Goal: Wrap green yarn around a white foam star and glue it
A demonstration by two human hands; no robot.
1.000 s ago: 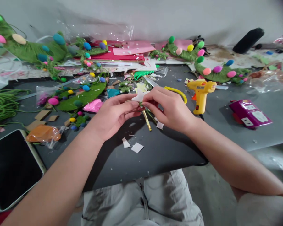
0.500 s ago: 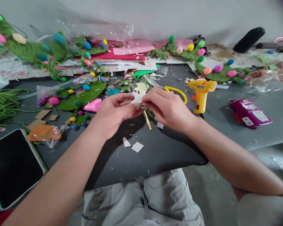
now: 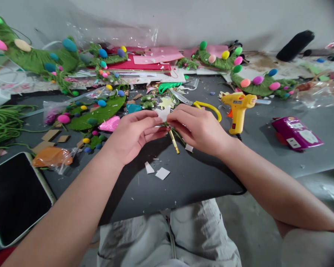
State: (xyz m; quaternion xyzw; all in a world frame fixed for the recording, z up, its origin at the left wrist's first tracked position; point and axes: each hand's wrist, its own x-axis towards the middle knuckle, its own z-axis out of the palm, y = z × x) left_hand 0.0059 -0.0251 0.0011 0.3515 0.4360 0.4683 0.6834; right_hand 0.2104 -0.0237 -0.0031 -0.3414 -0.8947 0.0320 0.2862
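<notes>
Between my two hands is a small white paper star, its points showing above the fingertips. My left hand pinches its left side between thumb and fingers. My right hand is closed at its right edge, with a thin green stem or cord trailing below the fingers; what exactly the right fingertips grip is partly hidden. Under the hands a pencil lies on the dark table. Two white paper scraps lie nearer to me.
A yellow glue gun stands right of my hands, near yellow-handled scissors. Further right lies a purple packet. At left are a tablet, an orange packet and green cord. Green egg-decorated crescents line the back.
The white star has turned slightly between the fingers, and my left thumb has shifted up onto it. The hands otherwise stay in the same place.
</notes>
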